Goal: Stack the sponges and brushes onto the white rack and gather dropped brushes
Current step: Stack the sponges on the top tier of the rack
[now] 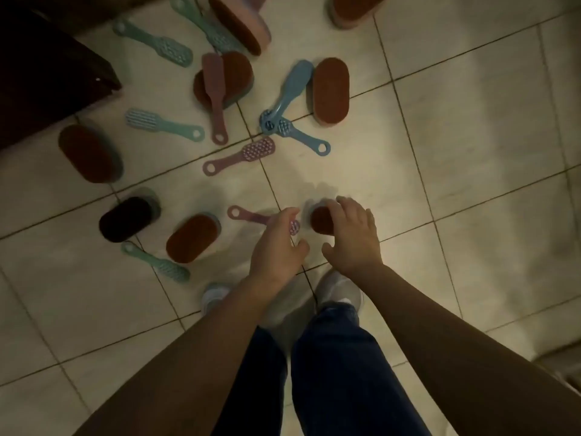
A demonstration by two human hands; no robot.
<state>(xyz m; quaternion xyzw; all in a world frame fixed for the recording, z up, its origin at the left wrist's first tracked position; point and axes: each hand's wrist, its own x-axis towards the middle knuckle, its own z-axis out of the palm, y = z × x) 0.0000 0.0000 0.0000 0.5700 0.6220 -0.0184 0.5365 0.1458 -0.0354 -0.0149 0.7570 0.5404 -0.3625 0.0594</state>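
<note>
Several sponges and brushes lie scattered on the tiled floor (471, 152). My left hand (276, 243) hovers with loose fingers over a pink brush (248, 216), whose head is partly hidden by the hand. My right hand (352, 237) reaches over a small brown sponge (319, 219), fingers spread and relaxed; contact cannot be told. Another brown sponge (191, 237), a dark sponge (125, 218) and a green brush (157, 262) lie left of my hands. Further away lie a pink brush (242, 155) and a blue brush (301, 136). No white rack is in view.
A dark piece of furniture (47, 73) stands at the upper left. My legs in jeans (330, 357) and light shoes (339, 291) are below my hands. More sponges (331, 91) and brushes (157, 47) fill the upper middle. Bare tiles spread to the right.
</note>
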